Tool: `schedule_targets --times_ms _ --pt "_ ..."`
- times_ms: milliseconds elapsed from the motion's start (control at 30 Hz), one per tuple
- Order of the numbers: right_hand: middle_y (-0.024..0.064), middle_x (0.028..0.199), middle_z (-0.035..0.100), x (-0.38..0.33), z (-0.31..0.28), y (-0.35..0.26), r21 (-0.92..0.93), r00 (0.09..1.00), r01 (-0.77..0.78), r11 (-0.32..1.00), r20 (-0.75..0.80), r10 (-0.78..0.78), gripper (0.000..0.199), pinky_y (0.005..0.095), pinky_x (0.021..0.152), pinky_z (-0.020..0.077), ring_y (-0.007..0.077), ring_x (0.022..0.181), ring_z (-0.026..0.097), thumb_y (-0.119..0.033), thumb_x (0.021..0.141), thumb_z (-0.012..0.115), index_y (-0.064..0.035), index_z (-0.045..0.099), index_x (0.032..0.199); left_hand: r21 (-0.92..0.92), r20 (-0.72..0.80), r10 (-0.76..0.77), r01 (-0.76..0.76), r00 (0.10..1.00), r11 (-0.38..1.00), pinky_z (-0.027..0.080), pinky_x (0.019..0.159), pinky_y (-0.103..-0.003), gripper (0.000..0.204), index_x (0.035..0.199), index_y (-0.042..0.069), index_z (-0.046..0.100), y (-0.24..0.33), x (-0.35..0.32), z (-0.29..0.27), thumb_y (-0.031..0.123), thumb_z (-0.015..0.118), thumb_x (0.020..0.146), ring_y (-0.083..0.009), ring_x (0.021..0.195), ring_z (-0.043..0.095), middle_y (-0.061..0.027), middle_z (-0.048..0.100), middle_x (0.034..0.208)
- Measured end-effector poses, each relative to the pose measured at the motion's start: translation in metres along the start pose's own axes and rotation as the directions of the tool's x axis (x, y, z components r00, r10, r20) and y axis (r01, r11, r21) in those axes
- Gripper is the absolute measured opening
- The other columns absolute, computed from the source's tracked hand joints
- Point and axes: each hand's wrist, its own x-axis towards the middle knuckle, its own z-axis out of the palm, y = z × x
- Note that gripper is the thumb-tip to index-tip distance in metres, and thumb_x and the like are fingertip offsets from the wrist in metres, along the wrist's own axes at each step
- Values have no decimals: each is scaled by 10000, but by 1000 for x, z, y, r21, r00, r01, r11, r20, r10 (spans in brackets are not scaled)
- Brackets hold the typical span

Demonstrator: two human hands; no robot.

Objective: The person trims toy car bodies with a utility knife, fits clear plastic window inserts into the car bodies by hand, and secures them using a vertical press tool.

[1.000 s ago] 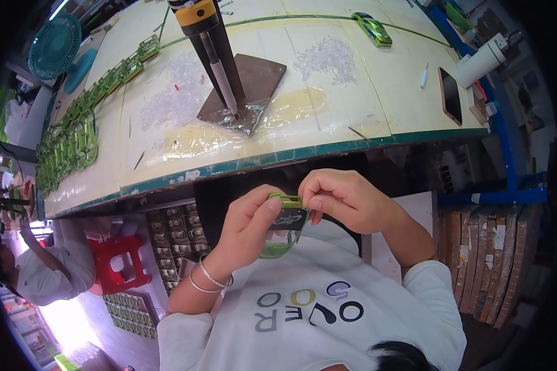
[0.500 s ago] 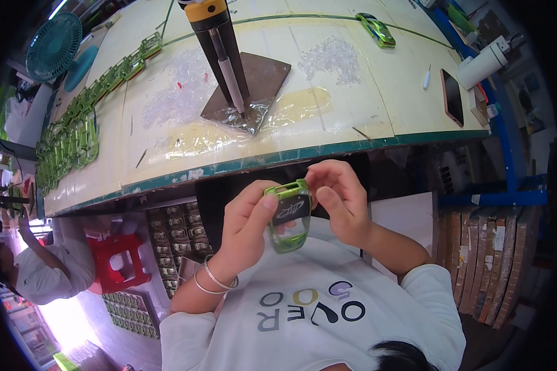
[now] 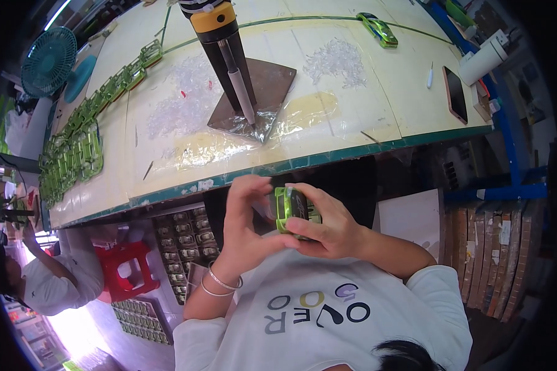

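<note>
A small green toy car body (image 3: 292, 209) sits between both my hands, held in front of my chest and below the table edge. My right hand (image 3: 334, 226) wraps around it from the right and underneath. My left hand (image 3: 244, 216) touches its left end with the fingertips, thumb under it. Two bangles ring my left wrist. The car's underside is hidden by my fingers.
A cream worktable (image 3: 377, 117) with a green edge holds a black and yellow press tool (image 3: 223, 49) on a metal plate, heaps of clear small parts (image 3: 337, 59), rows of green car bodies (image 3: 74, 148), a phone (image 3: 456, 94). Trays of parts (image 3: 185, 241), a red stool (image 3: 122, 269) and another person (image 3: 43, 281) are at lower left.
The green car body has been turned from lying flat to standing on its side and moved slightly right. My right hand now cups it more fully.
</note>
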Motion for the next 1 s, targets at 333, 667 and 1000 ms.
schedule_targets --times_ms 333,667,1000 --pt "210 1105 450 13 5 -8 955 725 -287 -67 263 637 634 377 779 461 275 868 548 -183 822 459 -123 83 1328 -502 189 -223 290 956 815 414 821 -289 987 1227 56 269 -19 9 10 342 827 465 -189 1023 446 -83 420 1114" --pt "207 1071 478 61 8 9 877 683 -31 -479 369 631 471 398 703 495 324 797 567 -229 876 360 -189 175 1307 -443 91 -209 227 974 867 399 873 -334 1119 1279 52 115 -2 44 4 277 837 454 -216 1022 485 -162 497 1066" --pt "161 1039 488 70 3 -1 873 648 -13 -488 379 661 443 386 717 490 295 796 566 -248 870 373 -177 223 1280 -435 99 -154 182 983 882 410 875 -346 1112 1272 50 111 7 52 3 276 833 456 -232 1015 495 -170 494 1073"
